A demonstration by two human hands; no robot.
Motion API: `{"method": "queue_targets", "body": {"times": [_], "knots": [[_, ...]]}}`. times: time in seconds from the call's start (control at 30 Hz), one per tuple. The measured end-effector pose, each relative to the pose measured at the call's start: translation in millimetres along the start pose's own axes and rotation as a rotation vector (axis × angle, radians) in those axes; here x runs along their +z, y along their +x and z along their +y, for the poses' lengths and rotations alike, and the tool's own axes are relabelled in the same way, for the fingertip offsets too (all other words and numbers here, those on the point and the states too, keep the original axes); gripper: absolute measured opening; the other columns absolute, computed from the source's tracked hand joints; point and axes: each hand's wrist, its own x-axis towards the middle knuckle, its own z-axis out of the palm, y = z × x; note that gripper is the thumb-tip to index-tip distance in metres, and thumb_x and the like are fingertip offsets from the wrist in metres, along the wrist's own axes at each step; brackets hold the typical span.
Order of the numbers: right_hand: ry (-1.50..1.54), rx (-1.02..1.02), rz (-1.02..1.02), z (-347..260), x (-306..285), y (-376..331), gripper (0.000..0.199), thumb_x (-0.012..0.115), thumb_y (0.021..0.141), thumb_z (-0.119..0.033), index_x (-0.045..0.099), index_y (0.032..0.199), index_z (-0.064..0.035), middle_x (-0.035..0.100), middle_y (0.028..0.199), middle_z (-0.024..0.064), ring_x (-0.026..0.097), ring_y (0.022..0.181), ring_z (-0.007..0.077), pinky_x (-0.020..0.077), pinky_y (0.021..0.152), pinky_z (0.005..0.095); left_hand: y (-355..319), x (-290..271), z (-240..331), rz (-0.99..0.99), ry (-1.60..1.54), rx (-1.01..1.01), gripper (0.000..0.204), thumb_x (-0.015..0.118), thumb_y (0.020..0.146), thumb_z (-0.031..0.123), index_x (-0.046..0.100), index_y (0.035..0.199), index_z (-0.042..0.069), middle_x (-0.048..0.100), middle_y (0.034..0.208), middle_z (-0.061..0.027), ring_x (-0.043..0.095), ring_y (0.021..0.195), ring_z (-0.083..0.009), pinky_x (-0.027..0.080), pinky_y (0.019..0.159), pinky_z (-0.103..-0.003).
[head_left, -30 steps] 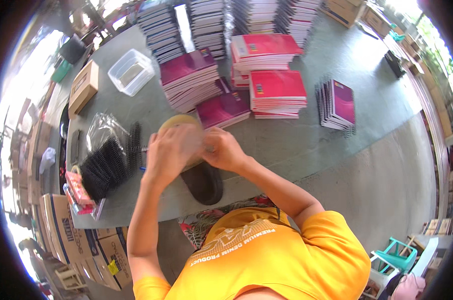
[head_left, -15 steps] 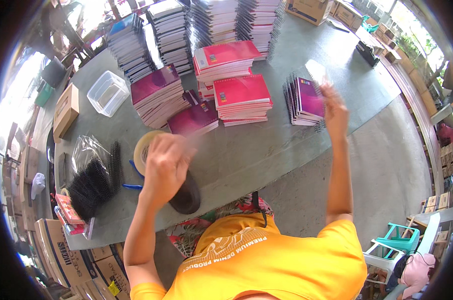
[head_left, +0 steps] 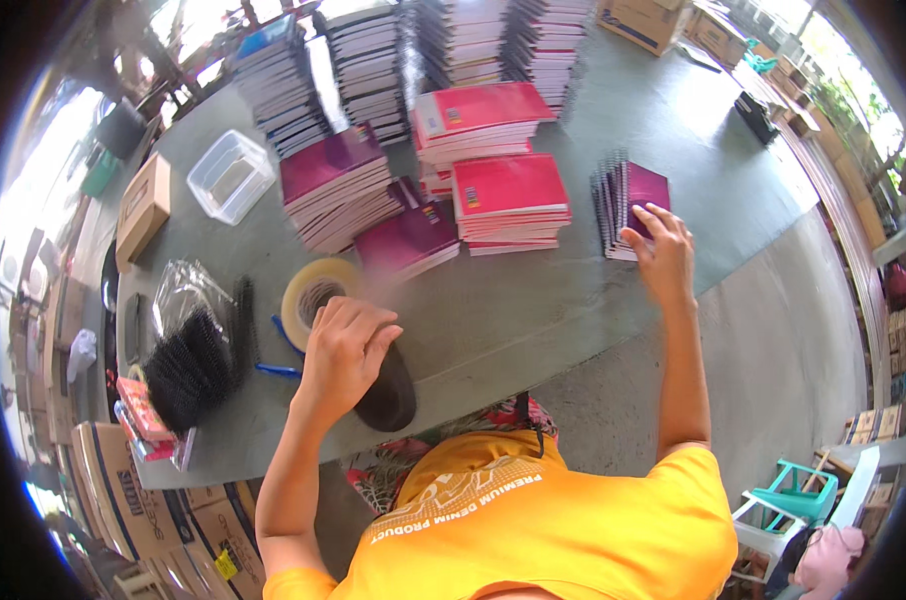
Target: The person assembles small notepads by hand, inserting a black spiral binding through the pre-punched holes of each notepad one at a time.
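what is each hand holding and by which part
Nothing is lifted: the left hand rests on the tape roll at its near rim; the right hand touches the spiral notebooks' top cover.

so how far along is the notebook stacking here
Done: several sorted piles of red and maroon notebooks already sit on the grey table. In hand: the right hand rests on the small purple spiral notebook stack, while the left hand lies beside the tape roll. Left: tall stacks at the far edge look untouched, though how many remain is unclear.
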Motion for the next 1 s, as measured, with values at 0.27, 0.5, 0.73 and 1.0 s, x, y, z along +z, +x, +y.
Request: {"method": "queue_targets", "body": {"times": [0.27,0.5,0.73,1.0], "knots": [[0.224,-0.132,0.086,-70.6,-17.8,31.1,0.022,0.07,0.078,-0.026,0.069,0.087,-0.0059,0.067,0.095,0.0077,0.061,0.093,0.0267,0.0448,0.083,0.0398,-48.5,-19.3,-29.8,0.105,0.027,-0.184,0.011,0.068,0.077,0.006,0.064,0.087,0.002,0.062,0.081,-0.0108,0.058,0.077,-0.0283,0.046,0.07,-0.036],[0.567,-0.667,-0.157,-242.9,92.6,10.6,0.033,0.061,0.075,-0.007,0.061,0.109,-0.0067,0.059,0.116,0.0085,0.054,0.11,0.0257,0.0425,0.093,0.0401,-61.8,-35.1,-45.4,0.19,0.062,-0.355,0.007,0.063,0.079,0.004,0.064,0.086,0.001,0.062,0.076,-0.013,0.06,0.069,-0.0273,0.047,0.064,-0.033],[0.593,-0.67,-0.184,-236.3,105.0,-2.6,0.034,0.058,0.075,0.0,0.06,0.109,-0.0067,0.064,0.104,0.0109,0.059,0.101,0.0285,0.045,0.089,0.0406,-118.5,-29.8,-149.9,0.159,0.379,-0.824,0.025,0.059,0.085,0.025,0.064,0.086,0.001,0.064,0.08,-0.0186,0.064,0.079,-0.033,0.049,0.067,-0.044],[0.843,-0.539,-0.146,-259.0,28.7,44.9,0.023,0.058,0.079,0.0,0.061,0.101,-0.0061,0.066,0.089,0.0104,0.064,0.082,0.0295,0.0494,0.073,0.0368,-90.5,-30.2,-143.9,0.156,0.457,-1.016,0.023,0.056,0.083,0.025,0.051,0.096,0.007,0.065,0.083,-0.0194,0.064,0.082,-0.0374,0.049,0.069,-0.046]]}}
